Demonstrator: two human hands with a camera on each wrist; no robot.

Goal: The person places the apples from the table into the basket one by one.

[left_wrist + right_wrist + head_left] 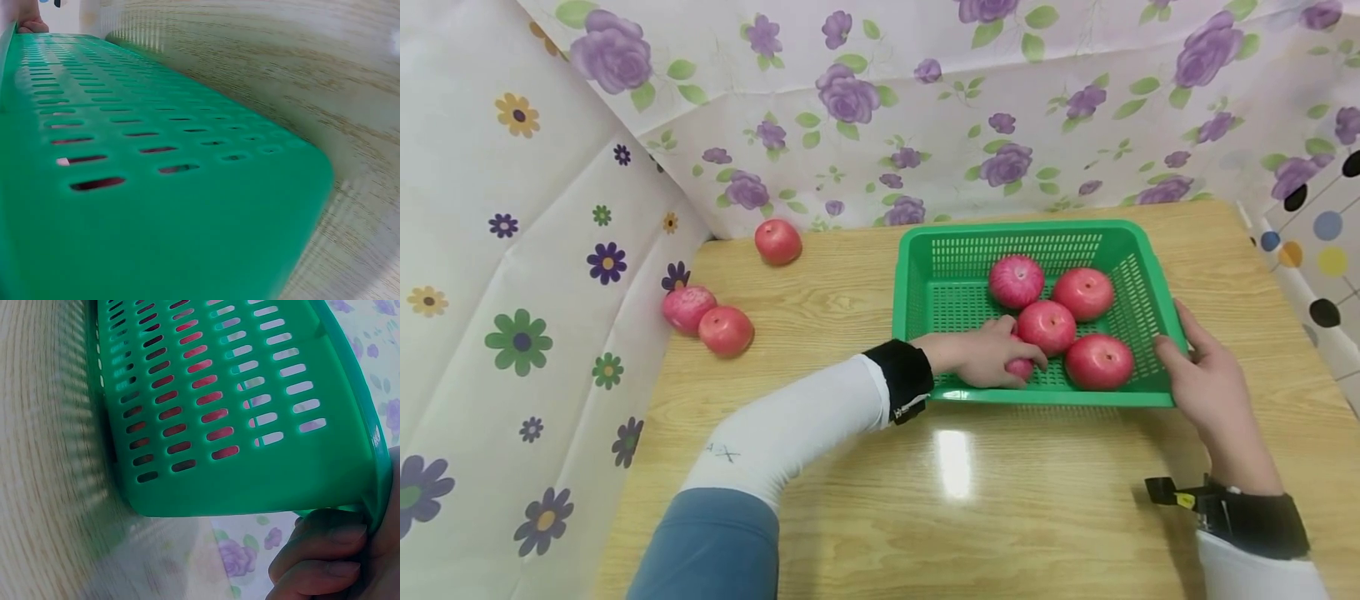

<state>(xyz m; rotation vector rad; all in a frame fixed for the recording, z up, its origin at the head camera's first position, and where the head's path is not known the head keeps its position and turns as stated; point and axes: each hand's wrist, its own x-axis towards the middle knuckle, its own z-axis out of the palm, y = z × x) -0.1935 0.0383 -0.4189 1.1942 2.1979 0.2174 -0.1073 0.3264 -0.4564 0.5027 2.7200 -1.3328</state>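
A green plastic basket (1037, 398) with slotted walls stands on the wooden table. My left hand (988, 354) reaches over its front rim and grips a red apple (1019, 367), mostly covered by the fingers. Beside that hand in the basket are several more: a middle apple (1047, 327), a streaked apple (1017, 281), a back-right apple (1083, 293) and a front-right apple (1100, 362). My right hand (1213, 387) holds the basket's right rim, with curled fingers (319, 565) under the edge in the right wrist view. The left wrist view shows mainly the basket's outer wall (156, 206).
At the table's left side, a pale-mottled apple (688, 309) touches a red one (726, 331). Another apple (778, 242) sits near the back edge. Flowered sheets (842, 142) hang behind the table (850, 500) and along its left side.
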